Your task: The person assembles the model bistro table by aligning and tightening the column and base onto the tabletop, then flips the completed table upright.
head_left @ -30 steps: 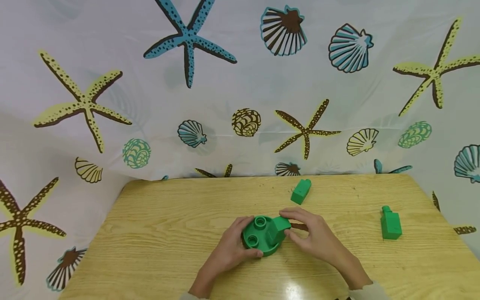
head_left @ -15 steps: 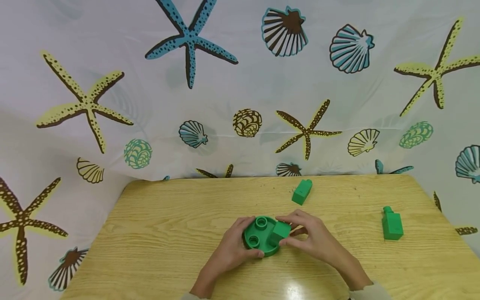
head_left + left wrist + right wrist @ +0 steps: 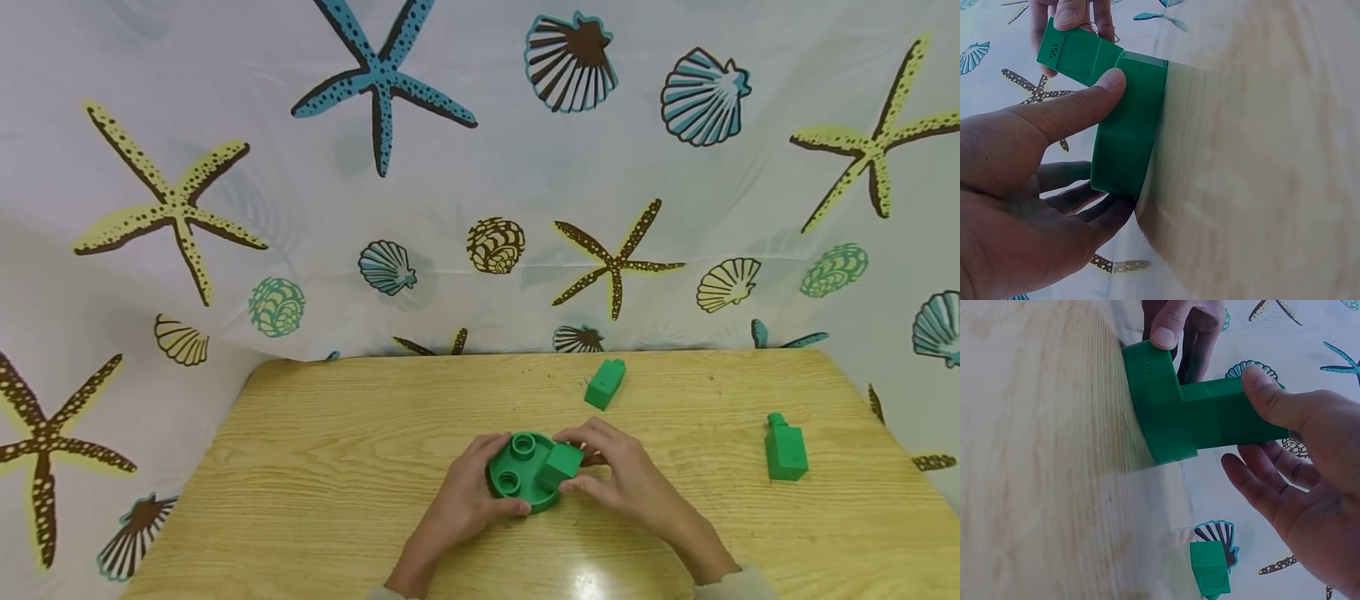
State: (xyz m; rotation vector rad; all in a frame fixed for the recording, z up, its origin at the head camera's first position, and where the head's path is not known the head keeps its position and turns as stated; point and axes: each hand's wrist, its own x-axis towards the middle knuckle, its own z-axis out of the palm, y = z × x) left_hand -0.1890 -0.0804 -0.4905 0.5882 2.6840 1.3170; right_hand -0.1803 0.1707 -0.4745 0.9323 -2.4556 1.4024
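A round green base [image 3: 529,473] with a raised rim lies on the table, two ringed sockets showing on its left half. My left hand [image 3: 467,493] grips its rim, thumb at the near side and fingers round the far side. On the base's right part stands a green block [image 3: 565,463], nearly upright. My right hand [image 3: 621,471] pinches this block between thumb and fingers. From the side, in the right wrist view, the block [image 3: 1229,419] meets the base [image 3: 1155,403]; its lower end is hidden inside the rim.
A second green block with a knob on one end [image 3: 605,384] lies behind the hands. Another knobbed green block [image 3: 786,452] lies to the right. A patterned cloth [image 3: 450,183] hangs behind the wooden table [image 3: 337,450].
The right hand has turned the block on the base from a leftward-facing tilt to a straighter stand, with the fingers shifting slightly left. The left hand keeps its grip on the base.
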